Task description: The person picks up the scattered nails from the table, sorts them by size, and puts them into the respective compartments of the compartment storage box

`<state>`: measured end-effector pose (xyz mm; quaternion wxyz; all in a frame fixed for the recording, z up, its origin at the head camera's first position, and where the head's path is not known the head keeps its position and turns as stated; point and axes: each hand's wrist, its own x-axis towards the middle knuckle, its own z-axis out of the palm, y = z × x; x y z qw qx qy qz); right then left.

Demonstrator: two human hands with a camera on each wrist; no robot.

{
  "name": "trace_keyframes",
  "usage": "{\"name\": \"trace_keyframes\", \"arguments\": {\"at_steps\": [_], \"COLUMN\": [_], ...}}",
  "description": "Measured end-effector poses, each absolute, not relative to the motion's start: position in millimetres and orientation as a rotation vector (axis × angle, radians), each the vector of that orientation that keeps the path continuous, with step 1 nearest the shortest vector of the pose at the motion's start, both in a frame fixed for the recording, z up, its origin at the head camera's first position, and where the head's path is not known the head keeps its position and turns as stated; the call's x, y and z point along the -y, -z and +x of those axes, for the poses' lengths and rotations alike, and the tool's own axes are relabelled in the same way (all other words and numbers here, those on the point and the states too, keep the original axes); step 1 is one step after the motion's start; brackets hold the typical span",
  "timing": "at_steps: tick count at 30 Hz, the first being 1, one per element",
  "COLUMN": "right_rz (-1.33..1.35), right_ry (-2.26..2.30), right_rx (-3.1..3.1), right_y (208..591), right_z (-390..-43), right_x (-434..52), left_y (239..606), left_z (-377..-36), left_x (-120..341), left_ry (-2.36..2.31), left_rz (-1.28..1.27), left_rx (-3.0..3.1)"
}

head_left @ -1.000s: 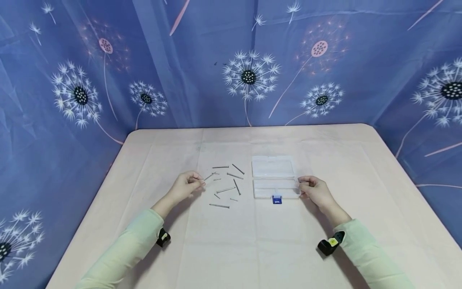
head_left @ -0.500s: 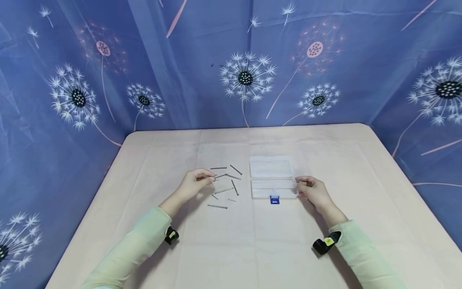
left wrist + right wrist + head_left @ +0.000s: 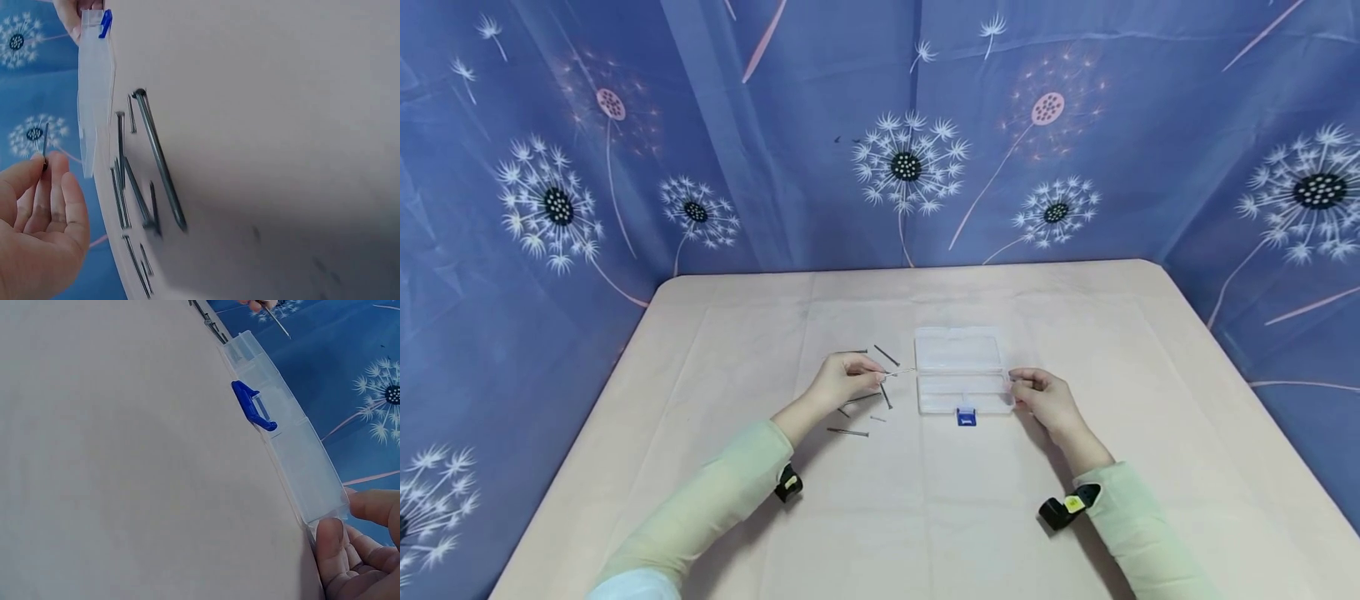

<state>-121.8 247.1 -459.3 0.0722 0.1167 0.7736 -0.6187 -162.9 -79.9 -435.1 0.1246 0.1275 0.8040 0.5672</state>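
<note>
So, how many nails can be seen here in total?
8 that I can make out: one nail pinched in the left hand, seven loose nails on the table around that hand, left of the clear box. The hand may hide more.

Clear box [image 3: 960, 371], blue latch [image 3: 966, 417]; seemingly grey nails [image 3: 880, 392].

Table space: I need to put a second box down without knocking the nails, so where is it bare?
Bare cloth lies along the table right of the right hand, along the far edge behind the box, and across the near strip between the sleeves. It is crowded between the left hand and the box, where the nails lie.
</note>
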Motion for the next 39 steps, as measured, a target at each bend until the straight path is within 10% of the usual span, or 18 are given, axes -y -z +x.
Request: {"name": "trace_keyframes", "arguments": {"at_steps": [39], "right_rz": [0.409], "right_ry": [1.820], "right_rx": [-2.388], "right_y": [462], "right_z": [-120], "right_x": [-245], "left_y": [432], "left_z": [-185], "left_x": [-1], "left_ry": [-1.231], "left_rz": [0.677], "left_rx": [-2.519]}}
